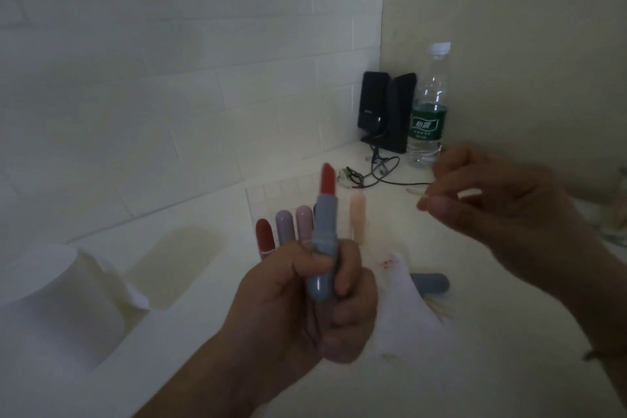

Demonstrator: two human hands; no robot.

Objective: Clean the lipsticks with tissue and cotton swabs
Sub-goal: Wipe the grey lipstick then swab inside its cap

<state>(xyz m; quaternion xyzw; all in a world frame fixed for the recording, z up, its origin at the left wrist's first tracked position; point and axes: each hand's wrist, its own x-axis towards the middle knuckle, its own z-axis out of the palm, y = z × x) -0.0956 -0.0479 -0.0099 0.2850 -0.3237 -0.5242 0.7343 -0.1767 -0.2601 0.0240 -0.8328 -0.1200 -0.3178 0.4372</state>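
My left hand grips a grey-blue lipstick upright, its red bullet extended at the top. My right hand is raised to the right and pinches a thin cotton swab, blurred, well apart from the lipstick tip. A white tissue with red smears lies on the table under my left hand. The grey-blue lipstick cap lies beside the tissue. Behind my left hand stand a red lipstick, a lilac one, a pink one and a peach one.
A roll of white tissue stands at the left. Two black speakers with cables and a clear water bottle sit in the far corner against the tiled wall. The table is pale cream.
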